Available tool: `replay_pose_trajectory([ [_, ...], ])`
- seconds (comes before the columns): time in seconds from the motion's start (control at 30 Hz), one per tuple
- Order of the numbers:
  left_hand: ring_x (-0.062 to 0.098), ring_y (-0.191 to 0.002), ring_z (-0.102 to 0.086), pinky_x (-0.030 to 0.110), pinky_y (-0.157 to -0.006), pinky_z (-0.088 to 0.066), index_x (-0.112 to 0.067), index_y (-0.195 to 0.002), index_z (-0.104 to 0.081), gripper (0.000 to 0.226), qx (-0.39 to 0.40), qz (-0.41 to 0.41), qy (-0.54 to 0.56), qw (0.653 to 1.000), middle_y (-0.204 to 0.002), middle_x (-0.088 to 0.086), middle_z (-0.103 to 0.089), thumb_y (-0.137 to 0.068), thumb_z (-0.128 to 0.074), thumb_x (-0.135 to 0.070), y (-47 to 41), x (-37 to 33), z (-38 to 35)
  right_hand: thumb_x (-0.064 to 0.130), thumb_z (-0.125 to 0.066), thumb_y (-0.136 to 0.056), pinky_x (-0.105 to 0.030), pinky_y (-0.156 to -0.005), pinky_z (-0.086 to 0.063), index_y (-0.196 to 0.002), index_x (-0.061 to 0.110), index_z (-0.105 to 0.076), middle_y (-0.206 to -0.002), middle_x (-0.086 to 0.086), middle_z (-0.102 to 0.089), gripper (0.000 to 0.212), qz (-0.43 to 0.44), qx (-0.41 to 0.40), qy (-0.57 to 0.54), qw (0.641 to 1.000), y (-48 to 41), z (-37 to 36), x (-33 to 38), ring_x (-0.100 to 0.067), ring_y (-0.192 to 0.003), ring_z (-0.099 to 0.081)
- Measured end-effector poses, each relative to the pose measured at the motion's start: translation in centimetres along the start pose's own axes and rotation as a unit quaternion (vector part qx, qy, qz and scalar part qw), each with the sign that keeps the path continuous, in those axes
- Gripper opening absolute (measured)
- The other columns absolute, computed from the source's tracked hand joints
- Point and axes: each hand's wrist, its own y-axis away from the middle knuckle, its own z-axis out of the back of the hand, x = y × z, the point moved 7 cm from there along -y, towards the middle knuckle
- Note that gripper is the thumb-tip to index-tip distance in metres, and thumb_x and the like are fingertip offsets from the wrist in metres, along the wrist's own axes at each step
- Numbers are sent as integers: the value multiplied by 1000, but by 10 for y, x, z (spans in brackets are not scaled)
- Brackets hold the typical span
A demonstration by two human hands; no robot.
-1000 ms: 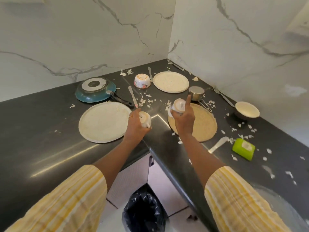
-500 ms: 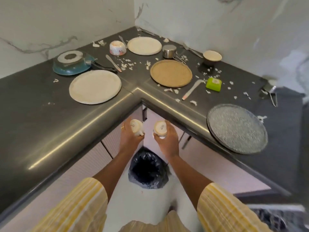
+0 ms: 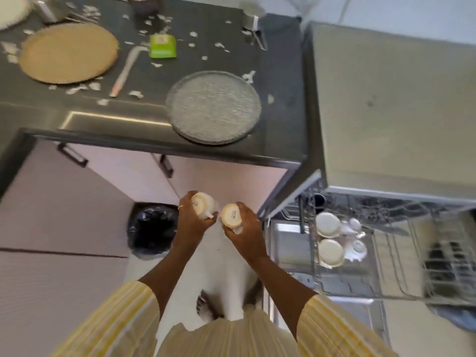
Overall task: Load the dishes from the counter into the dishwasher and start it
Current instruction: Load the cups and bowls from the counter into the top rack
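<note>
My left hand (image 3: 193,222) grips a white cup (image 3: 203,205) held upside down, its base toward the camera. My right hand (image 3: 244,228) grips a second white cup (image 3: 231,215) the same way. Both are over the floor, just left of the open dishwasher. Its pulled-out upper rack (image 3: 386,253) holds two upturned white cups (image 3: 328,235) at its left end. On the dark counter lie a grey textured plate (image 3: 213,106), a tan plate (image 3: 68,52), a knife (image 3: 126,70) and a green sponge (image 3: 162,46).
A bin with a black bag (image 3: 152,230) stands on the floor left of my hands. White scraps litter the counter (image 3: 278,73). The dishwasher's top (image 3: 386,104) adjoins the counter's right end. Cabinet doors with dark handles (image 3: 72,155) run below the counter.
The view has swung right and down from the counter corner to the open dishwasher. Both hands have carried the cups away from the counter, past the bin, toward the rack.
</note>
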Motion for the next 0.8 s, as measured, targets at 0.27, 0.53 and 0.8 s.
replay_pose_trajectory([
  [0.27,1,-100,-47,0,-82,-33,-12,-124,-42,80,227,-131,18,965,-118,-5,-45,-55,-83,-21,47,-79,-168,13,-81,-68,-29,-91,-45,-121,16,-49,-110,-11,-60,62,-97,-165,-9,981,44,132,-122,-19,-103,-55],
  [0.53,17,-110,-39,21,-93,-34,-3,-131,-36,94,398,-248,-75,880,-128,18,-40,-52,-86,-8,88,-125,-300,12,-83,-64,-41,-91,-46,-126,-5,-49,-121,-24,-57,72,-199,-260,63,943,67,226,-219,-39,-107,-58],
  [0.8,40,-116,-45,33,-96,-30,6,-126,-45,89,384,-334,-157,846,-125,27,-48,-50,-88,-8,59,-160,-398,14,-78,-71,-37,-88,-48,-125,-10,-48,-120,-28,-55,66,-243,-322,66,913,68,267,-285,-42,-107,-58],
])
